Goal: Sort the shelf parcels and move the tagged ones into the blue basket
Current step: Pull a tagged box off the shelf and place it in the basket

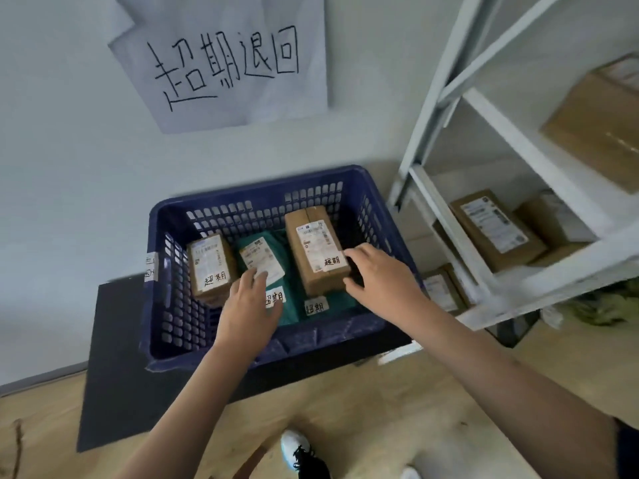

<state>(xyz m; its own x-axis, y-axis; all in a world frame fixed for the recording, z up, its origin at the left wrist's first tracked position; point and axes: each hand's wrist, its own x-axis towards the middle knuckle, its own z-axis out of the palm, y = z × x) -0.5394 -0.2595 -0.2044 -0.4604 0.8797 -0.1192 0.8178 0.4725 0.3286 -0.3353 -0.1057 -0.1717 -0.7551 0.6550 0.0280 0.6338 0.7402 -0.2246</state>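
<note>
The blue basket (363,205) stands on a black platform by the wall. Inside lie a small brown box (209,262) at the left, a green mailer bag (290,271) in the middle and a taller brown box (311,236) at the right, each with a handwritten white tag. A second green bag with a tag (316,307) lies at the front. My left hand (247,309) reaches over the green bag, fingers relaxed, holding nothing. My right hand (380,278) has its fingers and thumb around the near right corner of the taller box.
A white metal shelf (518,160) stands right of the basket with several brown parcels (494,229) on its levels. A handwritten paper sign (224,63) hangs on the wall above. The black platform (117,368) sits on a wood floor; my shoe (297,451) shows below.
</note>
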